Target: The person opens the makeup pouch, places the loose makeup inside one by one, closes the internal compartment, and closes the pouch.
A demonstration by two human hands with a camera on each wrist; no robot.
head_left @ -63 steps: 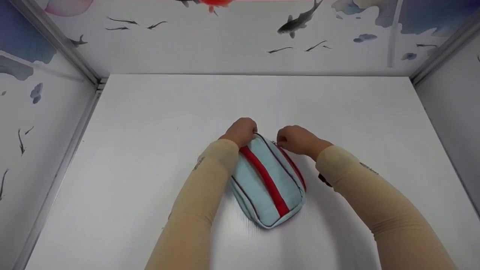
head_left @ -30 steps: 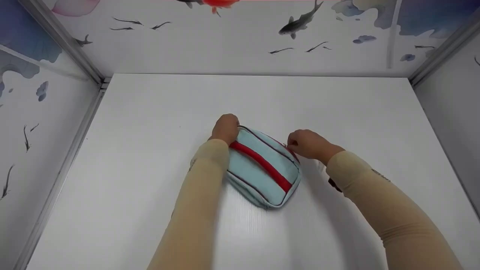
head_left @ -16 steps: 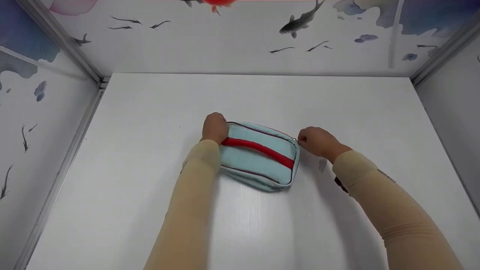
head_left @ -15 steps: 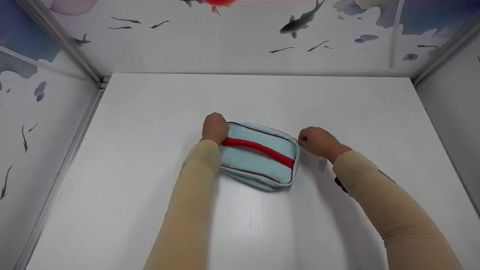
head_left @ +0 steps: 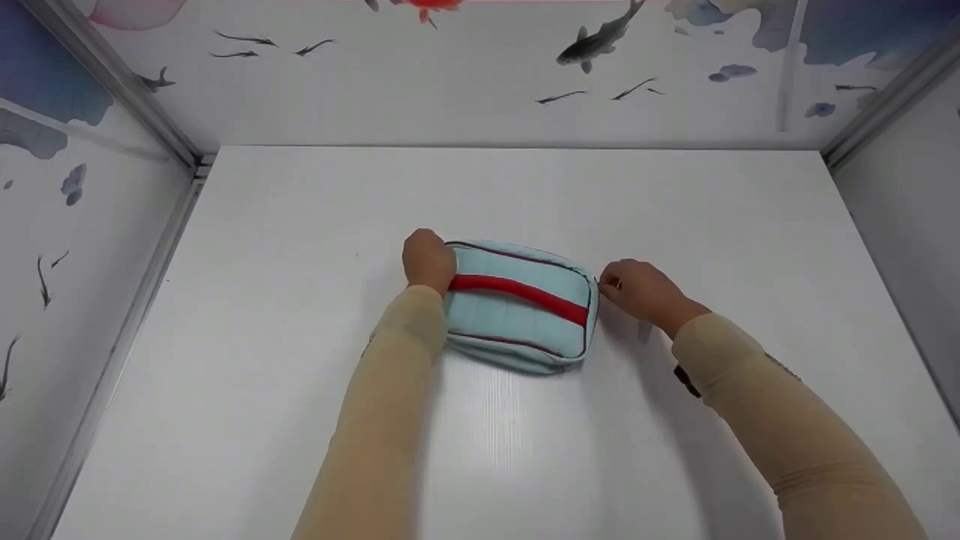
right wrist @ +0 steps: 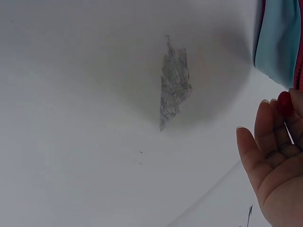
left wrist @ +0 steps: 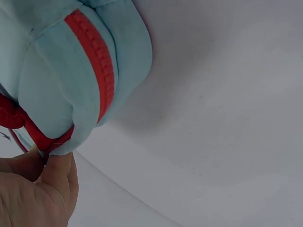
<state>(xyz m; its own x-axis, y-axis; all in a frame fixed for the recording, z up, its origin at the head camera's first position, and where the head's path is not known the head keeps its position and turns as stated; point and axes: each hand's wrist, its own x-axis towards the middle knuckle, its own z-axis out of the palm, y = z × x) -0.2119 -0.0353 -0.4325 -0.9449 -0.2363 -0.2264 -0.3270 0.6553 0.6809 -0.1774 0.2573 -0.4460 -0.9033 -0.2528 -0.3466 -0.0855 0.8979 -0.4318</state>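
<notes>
A light-blue zip pouch (head_left: 517, 307) with a red strap and dark red piping lies on its side, its long way nearly left to right. My left hand (head_left: 430, 260) holds its left end; in the left wrist view the thumb and fingers of that hand (left wrist: 42, 194) pinch the fabric beside the red strap (left wrist: 40, 135). A red zipper (left wrist: 97, 61) runs along the pouch's side there. At the far right corner, my right hand (head_left: 641, 291) pinches a red zipper pull (right wrist: 285, 104), its other fingers loosely bent in the right wrist view.
The pouch is on a white table (head_left: 300, 210), walled by white panels (head_left: 450, 90) printed with fish and blue shapes. A grey scuffed patch (right wrist: 175, 87) marks the tabletop near my right hand. Metal rails (head_left: 135, 97) edge the corners.
The pouch has turned anticlockwise from a steep slant to nearly level. My left hand has moved left with its end, and my right hand has shifted right along the zipper to the right corner.
</notes>
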